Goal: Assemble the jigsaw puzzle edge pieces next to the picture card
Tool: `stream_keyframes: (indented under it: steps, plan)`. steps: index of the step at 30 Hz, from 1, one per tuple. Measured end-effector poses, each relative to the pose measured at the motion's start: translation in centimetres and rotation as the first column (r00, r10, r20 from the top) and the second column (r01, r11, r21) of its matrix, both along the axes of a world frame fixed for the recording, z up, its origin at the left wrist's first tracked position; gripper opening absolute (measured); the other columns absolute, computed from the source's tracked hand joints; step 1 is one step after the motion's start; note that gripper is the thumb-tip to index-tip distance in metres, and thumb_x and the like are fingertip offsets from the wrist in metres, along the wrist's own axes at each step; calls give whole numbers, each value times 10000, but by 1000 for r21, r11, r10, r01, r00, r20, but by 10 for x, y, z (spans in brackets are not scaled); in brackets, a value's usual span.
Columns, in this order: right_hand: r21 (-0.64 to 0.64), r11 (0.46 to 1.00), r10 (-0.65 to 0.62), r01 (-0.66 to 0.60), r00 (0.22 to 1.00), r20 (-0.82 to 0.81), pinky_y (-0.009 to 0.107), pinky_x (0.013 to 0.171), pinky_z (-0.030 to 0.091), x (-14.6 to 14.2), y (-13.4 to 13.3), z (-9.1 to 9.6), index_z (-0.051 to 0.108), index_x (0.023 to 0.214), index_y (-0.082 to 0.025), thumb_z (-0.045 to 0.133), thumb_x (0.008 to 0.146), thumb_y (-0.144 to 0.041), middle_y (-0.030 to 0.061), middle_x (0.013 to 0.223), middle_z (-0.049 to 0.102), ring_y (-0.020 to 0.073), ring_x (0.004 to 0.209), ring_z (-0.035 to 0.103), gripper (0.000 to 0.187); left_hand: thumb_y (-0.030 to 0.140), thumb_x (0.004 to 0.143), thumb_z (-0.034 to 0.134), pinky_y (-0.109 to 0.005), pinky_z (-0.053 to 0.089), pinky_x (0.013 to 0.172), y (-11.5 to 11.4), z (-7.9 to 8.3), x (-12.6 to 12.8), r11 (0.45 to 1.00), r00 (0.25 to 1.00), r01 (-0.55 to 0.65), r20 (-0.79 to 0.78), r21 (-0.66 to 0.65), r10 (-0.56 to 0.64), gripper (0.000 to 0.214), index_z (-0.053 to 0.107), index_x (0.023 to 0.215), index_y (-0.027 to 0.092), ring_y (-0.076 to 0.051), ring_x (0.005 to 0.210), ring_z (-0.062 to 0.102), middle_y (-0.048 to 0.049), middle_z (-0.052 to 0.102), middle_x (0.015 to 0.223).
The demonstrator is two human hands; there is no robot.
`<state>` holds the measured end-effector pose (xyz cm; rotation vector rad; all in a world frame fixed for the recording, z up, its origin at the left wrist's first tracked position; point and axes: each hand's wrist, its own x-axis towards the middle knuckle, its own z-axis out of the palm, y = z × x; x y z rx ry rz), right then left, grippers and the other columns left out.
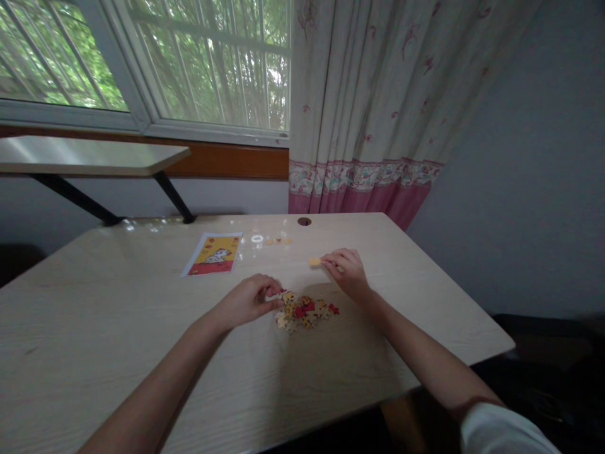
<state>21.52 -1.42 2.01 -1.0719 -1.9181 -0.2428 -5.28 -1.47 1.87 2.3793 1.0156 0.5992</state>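
Between the thumb and fingertips of my right hand [347, 270] is a yellow puzzle piece [315, 262], held a little beyond the pile and to its right. My left hand [253, 299] is at the left edge of a heap of puzzle pieces [307, 310], its fingers curved and its thumb apart from them. The fingertips reach the nearest pieces; no piece shows clearly in that hand. Yellow, red and pale pieces overlap in the heap. Farther back, several yellow pieces [278, 241] lie in a short row.
A printed picture of a white bird on yellow and red [215, 255] lies left of the row. The pale wooden table [142, 328] has a round cable hole [304, 221] near its back edge. A raised shelf [89, 156] stands at the back left, and a curtain [368, 126] hangs behind.
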Motion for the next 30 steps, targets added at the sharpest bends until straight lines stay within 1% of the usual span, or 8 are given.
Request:
stream_keyframes:
  steps: [3, 6, 10, 14, 18, 21, 23, 30]
  plan:
    - [-94, 995, 31, -32, 999, -12, 283, 762, 370, 2, 19, -2, 686, 840, -200, 561, 869, -295, 27, 801, 677, 131, 738, 584, 159, 381, 776, 587, -234, 394, 610, 1, -3, 0, 1000, 1000, 0, -10, 6, 0, 235, 626, 849, 162, -137, 654, 519, -14, 565, 703]
    - [-260, 965, 36, -37, 999, -10, 252, 722, 393, 3, 52, -7, 689, 875, -189, 573, 854, -284, 32, 824, 672, 129, 742, 579, 152, 376, 777, 586, -229, 391, 599, 0, -4, 1, 1000, 1000, -1, -25, -8, 0, 240, 634, 870, 161, -132, 635, 519, -12, 566, 690]
    - [-449, 890, -41, 79, 995, 94, 238, 715, 406, -3, 96, -15, 708, 849, -194, 602, 818, -273, 35, 813, 675, 141, 770, 583, 136, 369, 767, 597, -232, 402, 612, -3, 0, 1, 1000, 1000, -23, -22, -2, 23, 248, 646, 897, 163, -139, 657, 532, -22, 587, 711]
    - [-495, 862, -66, 113, 992, 111, 248, 741, 419, -13, 123, -23, 715, 854, -204, 606, 809, -271, 45, 851, 692, 156, 805, 600, 136, 350, 777, 578, -250, 416, 649, -4, 4, 0, 1000, 1000, -2, -27, 2, 2, 246, 651, 920, 164, -152, 698, 546, -40, 612, 758]
    - [-527, 842, -76, 115, 993, 96, 246, 726, 431, -18, 135, -27, 721, 850, -209, 616, 797, -286, 42, 853, 703, 160, 799, 616, 140, 315, 787, 552, -268, 418, 683, -3, 9, -4, 998, 998, 40, -52, 38, -38, 235, 633, 952, 168, -163, 738, 546, -44, 610, 795]
    - [-551, 828, -70, 102, 994, 80, 230, 697, 436, -18, 141, -27, 722, 844, -212, 628, 787, -290, 29, 842, 710, 149, 770, 624, 135, 277, 782, 535, -272, 409, 696, -2, 13, -8, 996, 993, 64, -103, 62, -58, 165, 618, 873, 168, -161, 738, 538, -35, 600, 774]
    - [-563, 822, -62, 90, 996, 69, 221, 687, 437, -18, 143, -27, 723, 838, -214, 636, 779, -278, 21, 831, 712, 142, 759, 626, 123, 261, 769, 536, -271, 405, 701, -2, 15, -11, 996, 989, 65, -138, 52, -58, 147, 612, 852, 167, -162, 742, 537, -32, 598, 763]
    - [-566, 823, -30, 42, 999, 30, 231, 705, 435, -18, 143, -23, 722, 833, -188, 644, 759, -251, 36, 804, 701, 146, 758, 615, 125, 275, 723, 561, -286, 416, 719, -4, 15, -12, 999, 978, 43, -204, 27, -36, 256, 618, 948, 168, -177, 769, 545, -44, 612, 810]
